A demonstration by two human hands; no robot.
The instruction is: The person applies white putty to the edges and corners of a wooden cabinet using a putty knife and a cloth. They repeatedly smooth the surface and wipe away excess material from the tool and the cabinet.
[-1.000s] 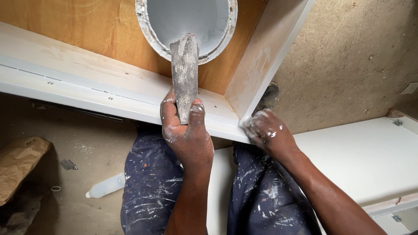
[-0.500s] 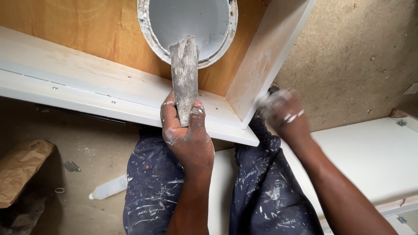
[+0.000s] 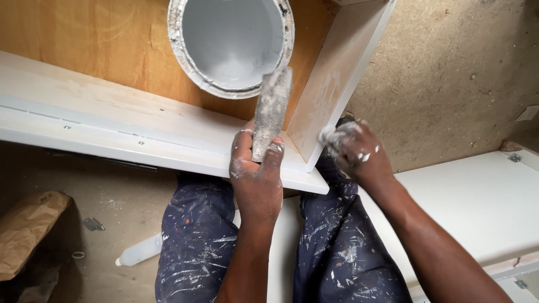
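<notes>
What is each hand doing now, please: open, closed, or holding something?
Left hand: closed on the grey scraper blade.
Right hand: fingers curled at the white panel's edge; a held thing cannot be told.

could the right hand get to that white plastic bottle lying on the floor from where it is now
Probably not directly. The right hand is at the upright white panel, while the bottle lies on the floor on the far left, beyond both paint-spattered legs and under the left hand holding the putty knife.

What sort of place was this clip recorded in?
Probably a room being fitted out or a joinery work area: a bare gritty floor, an unfinished white cabinet frame with a plywood back, and the left hand holding a filler-caked scraper near a bucket.
</notes>
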